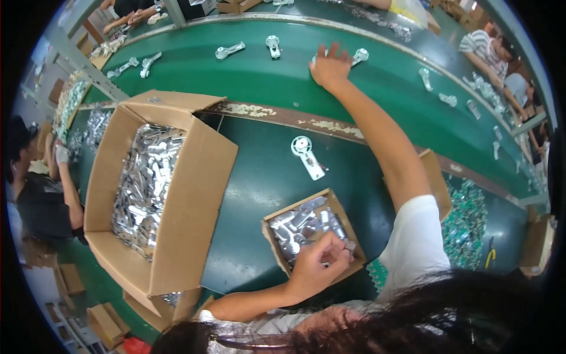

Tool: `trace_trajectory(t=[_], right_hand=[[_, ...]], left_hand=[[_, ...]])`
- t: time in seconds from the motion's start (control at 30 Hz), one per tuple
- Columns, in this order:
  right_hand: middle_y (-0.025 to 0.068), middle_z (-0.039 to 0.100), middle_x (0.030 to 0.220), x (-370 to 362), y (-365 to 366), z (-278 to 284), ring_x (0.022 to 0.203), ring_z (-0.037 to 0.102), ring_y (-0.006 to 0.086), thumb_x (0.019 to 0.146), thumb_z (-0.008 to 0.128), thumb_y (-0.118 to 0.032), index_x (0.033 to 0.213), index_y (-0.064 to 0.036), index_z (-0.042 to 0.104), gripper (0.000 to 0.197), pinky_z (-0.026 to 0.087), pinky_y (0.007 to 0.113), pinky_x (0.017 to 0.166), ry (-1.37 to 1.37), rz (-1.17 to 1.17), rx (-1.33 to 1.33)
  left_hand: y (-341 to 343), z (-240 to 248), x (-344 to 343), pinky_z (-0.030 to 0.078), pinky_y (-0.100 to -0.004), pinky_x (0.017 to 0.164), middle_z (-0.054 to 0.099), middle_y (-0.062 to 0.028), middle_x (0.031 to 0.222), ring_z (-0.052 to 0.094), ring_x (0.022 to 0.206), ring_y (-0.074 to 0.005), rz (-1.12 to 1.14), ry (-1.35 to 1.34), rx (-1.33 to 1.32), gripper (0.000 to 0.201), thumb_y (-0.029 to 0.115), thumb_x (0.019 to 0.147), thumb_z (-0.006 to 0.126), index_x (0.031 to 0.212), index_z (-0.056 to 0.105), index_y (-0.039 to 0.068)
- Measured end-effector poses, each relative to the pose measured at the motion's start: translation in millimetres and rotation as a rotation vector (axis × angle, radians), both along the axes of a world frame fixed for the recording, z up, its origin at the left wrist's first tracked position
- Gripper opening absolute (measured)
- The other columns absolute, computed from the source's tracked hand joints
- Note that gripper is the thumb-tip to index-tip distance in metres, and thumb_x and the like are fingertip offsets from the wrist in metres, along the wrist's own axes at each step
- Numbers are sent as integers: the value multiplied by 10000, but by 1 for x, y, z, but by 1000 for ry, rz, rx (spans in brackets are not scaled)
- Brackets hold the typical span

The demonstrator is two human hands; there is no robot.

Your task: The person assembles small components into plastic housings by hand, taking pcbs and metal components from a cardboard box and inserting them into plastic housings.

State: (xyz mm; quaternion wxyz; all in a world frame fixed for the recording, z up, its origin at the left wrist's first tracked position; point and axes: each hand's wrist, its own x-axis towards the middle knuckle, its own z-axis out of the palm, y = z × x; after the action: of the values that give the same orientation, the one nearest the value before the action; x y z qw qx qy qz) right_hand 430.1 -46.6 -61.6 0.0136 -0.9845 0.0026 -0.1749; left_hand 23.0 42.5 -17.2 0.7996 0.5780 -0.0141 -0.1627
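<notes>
My right hand [331,66] is stretched far over the green conveyor belt [194,56], its fingers spread. Just beside those fingers lies a white part with a round head [360,56]; another pale piece shows partly behind the hand. Low over a small cardboard box [352,266], my left hand [318,259] is closed in a pinch on what looks like a small silver metal part [350,245]. Shiny metal pieces [305,219] fill that box. On the dark table above it lies a single white part with a round ring head [308,157].
A large carton [194,200] of metal pieces [144,189] stands at left. Green circuit boards [466,224] are heaped at right, near yellow-handled pliers [490,255]. A worn metal rail [295,117] edges the belt. Other people work along the belt and at far left.
</notes>
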Motion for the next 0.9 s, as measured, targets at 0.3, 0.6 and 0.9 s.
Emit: trace_trajectory(t=[0.3,0.6,0.9], right_hand=[[44,515,853,-48,-56,36,653,521,139,878,567,-192,1134,0,470,334,472,310,607,145,627,1498],[124,529,895,-290,-115,107,720,541,223,851,485,-318,1195,-20,421,459,469,368,605,187,745,1857],[37,495,816,-353,-113,84,726,451,85,843,503,-389,940,-55,460,350,363,253,616,648,663,1322]], left_hand=[[7,6,15,527,-214,594,654,-101,823,633,678,-90,-61,85,-177,64,17,896,548,861,505,-14],[4,5,17,522,-215,622,683,-126,902,651,719,-118,-141,202,-133,69,66,932,548,939,490,29],[0,-2,20,543,-239,652,680,-127,869,653,751,-120,-119,81,-77,72,47,931,541,939,520,-21]])
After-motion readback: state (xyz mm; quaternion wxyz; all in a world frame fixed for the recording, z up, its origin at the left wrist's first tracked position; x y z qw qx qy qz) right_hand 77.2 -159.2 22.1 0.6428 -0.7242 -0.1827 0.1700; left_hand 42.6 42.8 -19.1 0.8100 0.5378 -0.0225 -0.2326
